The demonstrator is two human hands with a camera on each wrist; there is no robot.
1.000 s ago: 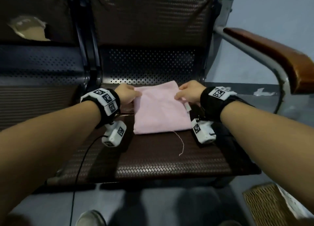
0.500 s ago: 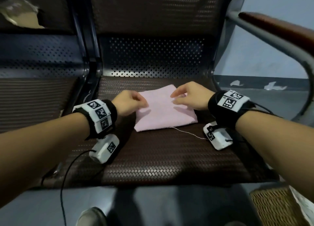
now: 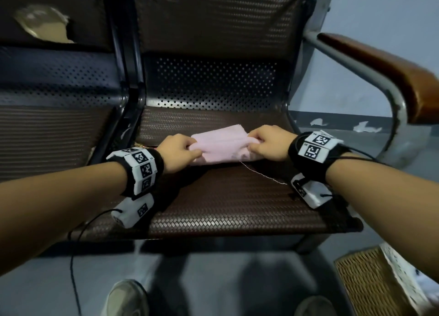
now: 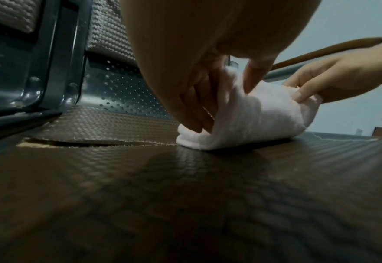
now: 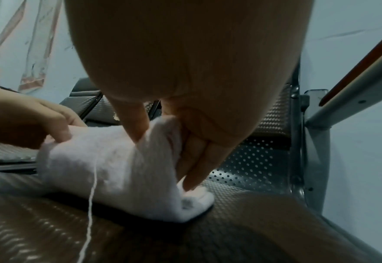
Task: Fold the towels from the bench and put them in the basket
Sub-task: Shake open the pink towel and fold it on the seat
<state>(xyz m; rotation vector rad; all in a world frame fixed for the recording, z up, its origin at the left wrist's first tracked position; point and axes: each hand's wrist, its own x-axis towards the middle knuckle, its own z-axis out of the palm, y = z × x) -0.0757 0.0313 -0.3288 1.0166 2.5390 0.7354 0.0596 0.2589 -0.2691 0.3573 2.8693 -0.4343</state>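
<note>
Since half a second ago, both hands have lifted the near edge over. One pink towel (image 3: 223, 147) lies on the bench seat (image 3: 237, 204), long axis left-right; left hand (image 3: 177, 150) and right hand (image 3: 269, 144) pinch its ends, and one basket (image 3: 370, 280) stands at lower right.

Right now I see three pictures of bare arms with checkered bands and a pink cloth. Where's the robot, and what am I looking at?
There is no robot: a person works with bare hands. The bands carry markers, and a small camera hangs under each wrist. The wide picture comes from a camera on the head, looking down; the other two look along each hand from the wrists. On the bench lies a pink towel, already folded over. The left hand pinches its left end and the right hand its right end, thumbs on top, fingers underneath. A loose thread trails from it. A basket stands on the floor at the lower right.
</note>
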